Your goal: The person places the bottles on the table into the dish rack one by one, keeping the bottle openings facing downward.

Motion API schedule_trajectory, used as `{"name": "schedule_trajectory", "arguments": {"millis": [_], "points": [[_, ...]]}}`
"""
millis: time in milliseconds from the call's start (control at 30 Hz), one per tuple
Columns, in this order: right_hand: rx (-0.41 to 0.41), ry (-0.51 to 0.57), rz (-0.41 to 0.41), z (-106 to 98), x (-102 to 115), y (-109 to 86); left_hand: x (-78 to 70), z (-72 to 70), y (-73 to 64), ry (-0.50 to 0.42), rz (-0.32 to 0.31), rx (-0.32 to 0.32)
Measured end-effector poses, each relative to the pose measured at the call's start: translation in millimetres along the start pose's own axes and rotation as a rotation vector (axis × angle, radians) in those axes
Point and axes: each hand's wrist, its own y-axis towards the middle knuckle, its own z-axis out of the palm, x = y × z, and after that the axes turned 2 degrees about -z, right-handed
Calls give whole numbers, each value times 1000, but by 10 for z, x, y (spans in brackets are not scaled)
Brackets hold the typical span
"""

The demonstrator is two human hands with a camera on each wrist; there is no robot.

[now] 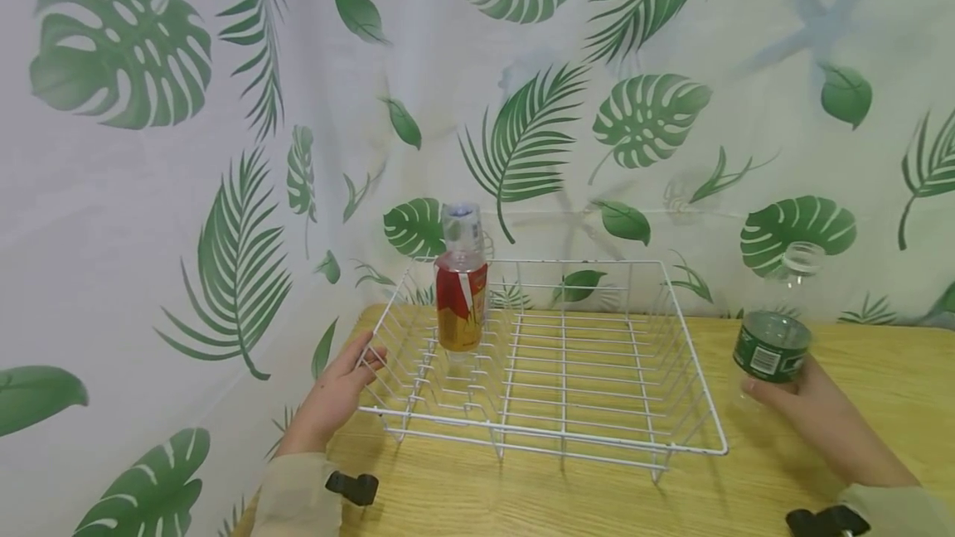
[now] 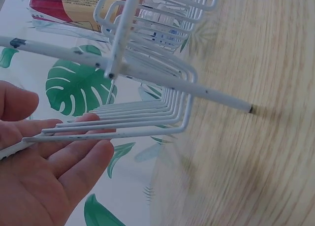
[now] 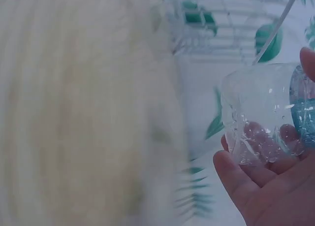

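Note:
A white wire dish rack (image 1: 563,355) stands on the wooden table. At its left side is my left hand (image 1: 339,396), its fingers relaxed against the side wires. The left wrist view shows these fingers (image 2: 81,162) lightly bent along the wires, the thumb apart from them. Upright in the rack's left part is a clear bottle with a red and yellow label (image 1: 461,305) and a clear cup-shaped top. To the right of the rack, my right hand (image 1: 802,408) grips a clear plastic bottle with a green label (image 1: 772,346) around its lower part, slightly tilted.
The wooden table (image 1: 522,504) reaches past the rack on the right. A white curtain with green leaves (image 1: 515,123) hangs behind the table and along its left side. Black wrist straps (image 1: 352,487) sit over pale sleeves.

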Motion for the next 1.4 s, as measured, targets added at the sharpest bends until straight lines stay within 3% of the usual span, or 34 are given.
{"name": "schedule_trajectory", "arguments": {"millis": [300,433,567,667,767,933,1067,1233,1400], "points": [[-75,-159,-126,-40,462,-134,-44,20,24,87,6,-6],[-105,-225,-158,-65,623,-230,-74,23,25,108,40,-6],[-118,-260,-187,-78,798,-331,-106,17,14,145,67,-63],[-109,-269,-223,-69,971,-408,-135,9,-2,187,77,-140],[-113,-277,-292,-39,1129,-482,-173,6,-17,204,111,-189],[-128,-324,-378,19,1311,-600,-291,40,-63,192,222,-220],[-114,-399,-428,59,1413,-657,-436,96,-156,214,315,-205],[-85,-497,-535,144,1497,-704,-627,197,-296,314,406,-152],[-74,-586,-624,263,1524,-760,-785,350,-414,435,554,-87]]}}
